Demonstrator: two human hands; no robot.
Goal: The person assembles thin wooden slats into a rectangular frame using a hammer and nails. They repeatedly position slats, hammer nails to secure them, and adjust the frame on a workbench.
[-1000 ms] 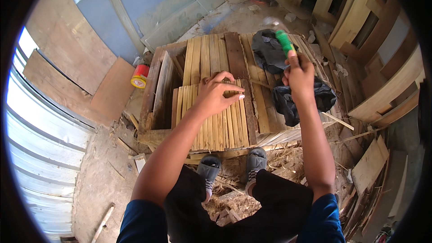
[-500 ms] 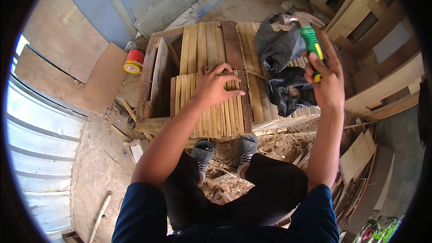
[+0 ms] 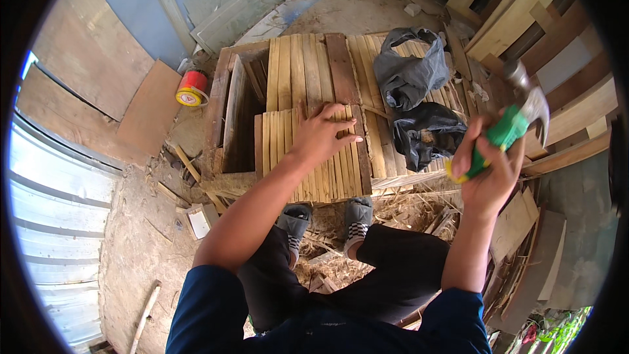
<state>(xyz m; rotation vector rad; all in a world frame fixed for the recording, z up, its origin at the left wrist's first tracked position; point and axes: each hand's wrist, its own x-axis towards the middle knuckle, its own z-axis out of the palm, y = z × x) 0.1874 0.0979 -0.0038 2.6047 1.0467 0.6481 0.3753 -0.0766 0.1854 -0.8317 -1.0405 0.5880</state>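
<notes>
A red and yellow cylindrical can (image 3: 191, 88) was located on the bare earthen floor (image 3: 131, 242), beside the low, rough wooden desk (image 3: 230, 185). A panel of narrow, pale wooden strips (image 3: 322, 174) lay on the desk. The left hand (image 3: 321, 132) rested on this panel, released, fingers bent and thumb parted. Right of the panel lay two crumpled black plastic bags (image 3: 409, 73). The right hand (image 3: 491, 174) grasped a metal-headed claw hammer with a green and yellow handle (image 3: 508, 130), held raised, clear of the panel, head uppermost.
</notes>
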